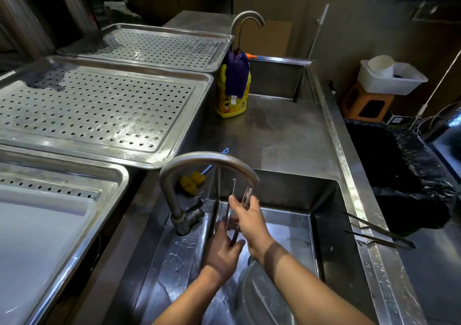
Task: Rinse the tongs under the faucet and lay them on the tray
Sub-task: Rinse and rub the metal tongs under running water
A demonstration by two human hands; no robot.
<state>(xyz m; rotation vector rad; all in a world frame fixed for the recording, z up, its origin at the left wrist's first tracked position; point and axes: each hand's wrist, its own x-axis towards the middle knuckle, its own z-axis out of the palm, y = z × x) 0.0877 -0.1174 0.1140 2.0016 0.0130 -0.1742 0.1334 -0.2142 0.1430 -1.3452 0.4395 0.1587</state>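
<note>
Two hands low in the sink basin: left hand curled round the lower end of the tongs, right hand pinched the upper end just under the faucet spout; long axis stood near upright. One spare pair lay on the right rim. Three perforated trays sat leftward, nearer the left hand.

Dim overhead light, white glare on the wet tray and curved faucet, back wall and corners sunk in shadow, soft grainy detail, straight edges bowed by the wide lens
</note>
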